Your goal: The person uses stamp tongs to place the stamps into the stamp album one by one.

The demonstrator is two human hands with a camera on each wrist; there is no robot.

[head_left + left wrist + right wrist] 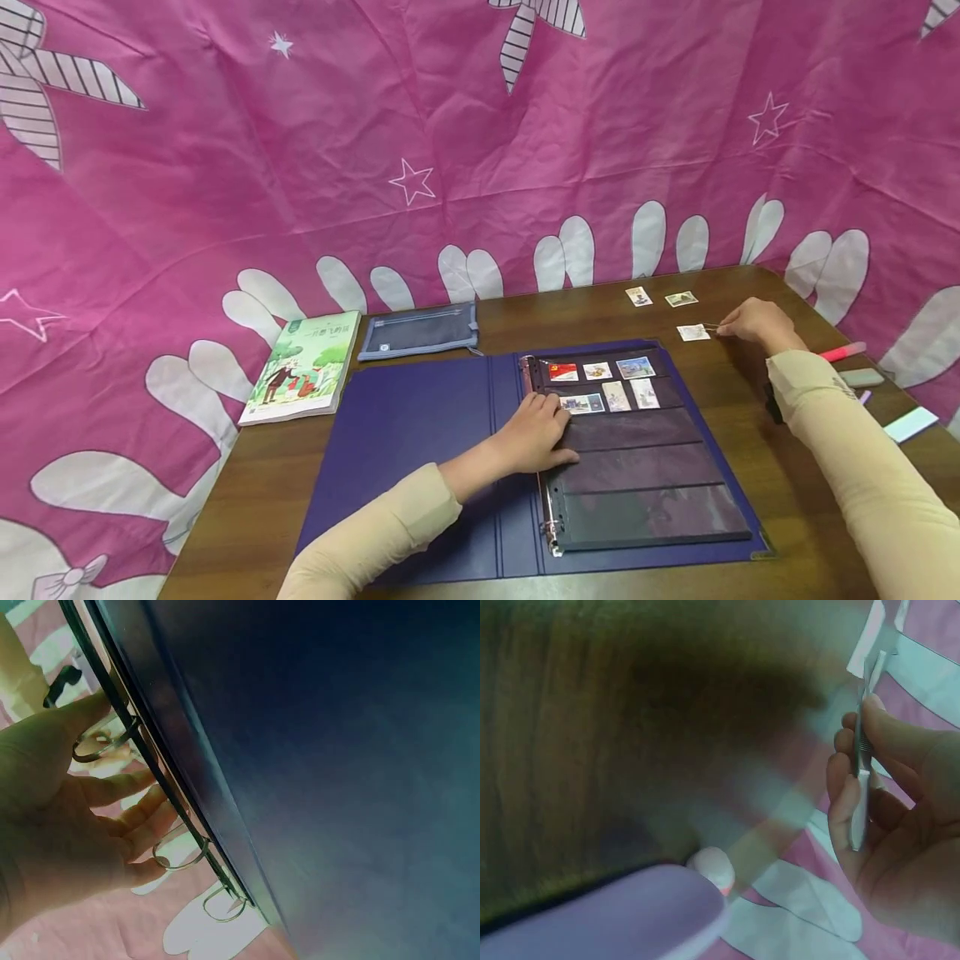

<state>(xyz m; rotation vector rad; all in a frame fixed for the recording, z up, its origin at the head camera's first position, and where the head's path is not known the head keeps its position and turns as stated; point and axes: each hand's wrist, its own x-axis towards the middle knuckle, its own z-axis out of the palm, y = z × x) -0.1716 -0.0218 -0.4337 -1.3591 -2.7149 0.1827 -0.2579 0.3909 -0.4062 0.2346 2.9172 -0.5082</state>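
My right hand [756, 323] pinches metal tweezers [862, 761] between thumb and fingers. Their tips reach the edge of a pale stamp [693, 332] on the table; whether they grip it I cannot tell. Two more stamps lie beyond it, one upright [638, 297] and one sideways [681, 298]. A dark blue ring binder [420, 433] lies spread out, with a black stamp page [637, 467] on its right side. Several stamps sit in the page's top two rows. My left hand [534, 435] rests on the page's left edge by the metal rings [180, 851], fingers loosely extended.
Left of the binder are a picture book [307, 367] and a blue zip pouch [418, 330]. Near the right table edge lie a red marker [842, 352], a grey-green object [862, 378] and a white flat piece [911, 425]. A pink patterned cloth [480, 150] hangs behind the table.
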